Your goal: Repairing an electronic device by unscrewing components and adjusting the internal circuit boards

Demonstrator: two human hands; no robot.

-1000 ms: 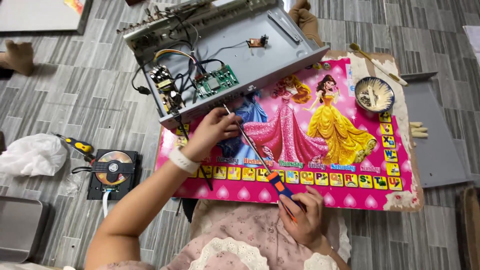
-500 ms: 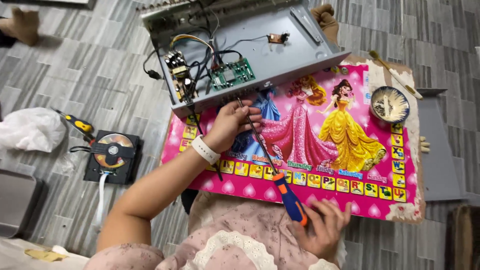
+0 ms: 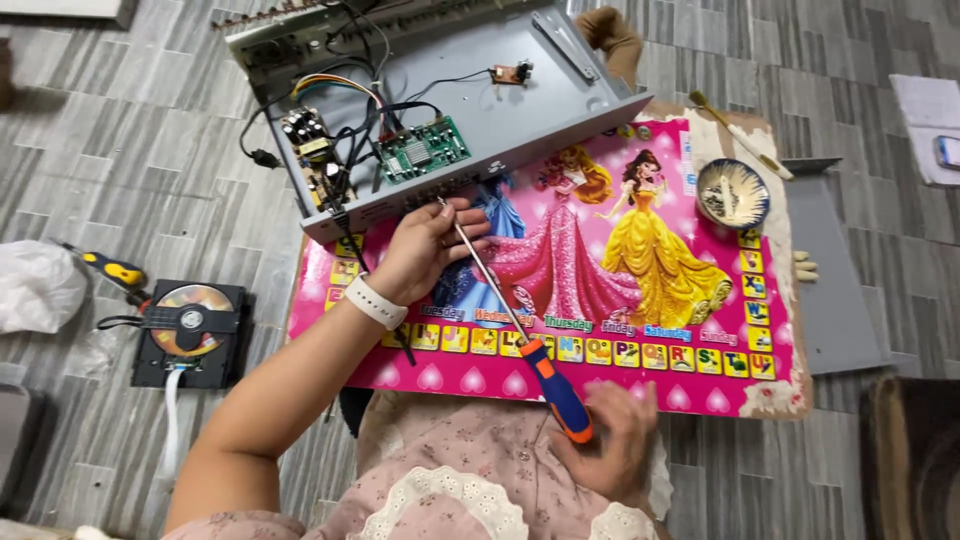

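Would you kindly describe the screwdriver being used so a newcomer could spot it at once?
Find the pink picture mat below the opened grey metal case. The screwdriver lies slanted across it, its tip at the case's front edge beside the left hand, its handle in the right hand. Its blue-and-orange handle distinguishes it from the yellow-handled tool on the floor.

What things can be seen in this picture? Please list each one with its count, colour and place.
Metal case: one, grey, opened, top centre on the floor.
Circuit boards: one green and one brownish, inside the case at its left.
Wires: several, black and coloured, over the boards.
Pink mat: one, with pictures of figures in gowns, under the hands.
Screwdriver: one, orange and blue handle, long shaft with its tip at the case edge.
Small bowl: one, dark, right part of the mat.
Disc drive: one, black, on the floor at left.
Plastic bag: one, white, far left.
Left hand: steadies the shaft near the tip.
Right hand: holds the handle.
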